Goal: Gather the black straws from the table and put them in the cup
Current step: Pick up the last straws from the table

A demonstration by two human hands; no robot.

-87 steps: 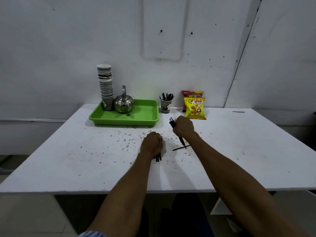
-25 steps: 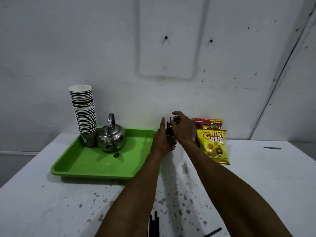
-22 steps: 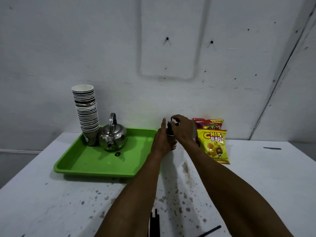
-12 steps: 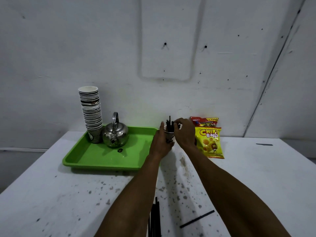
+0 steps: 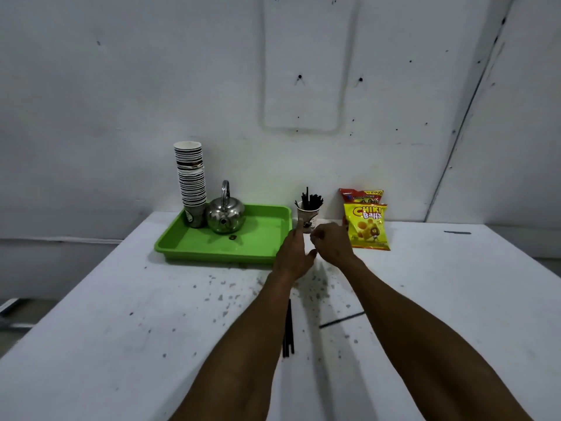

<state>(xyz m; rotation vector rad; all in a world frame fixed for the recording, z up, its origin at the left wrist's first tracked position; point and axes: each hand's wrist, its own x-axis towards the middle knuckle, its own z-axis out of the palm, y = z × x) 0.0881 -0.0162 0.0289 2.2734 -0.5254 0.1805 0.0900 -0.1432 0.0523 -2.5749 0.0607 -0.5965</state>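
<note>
left hand flat, empty, before cup; right hand loosely curled, empty.

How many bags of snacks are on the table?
2. The yellow bag stands right of the cup; the red bag stands just behind it by the wall, mostly hidden.

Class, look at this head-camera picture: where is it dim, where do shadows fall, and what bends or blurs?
Head view: dim, flat light with a greenish cast on the wall above the tray; soft shadows trail from both hands onto the table; the wide lens bows the table edges and wall lines; the right hand is slightly blurred; the cup and its straws stay readable.
</note>
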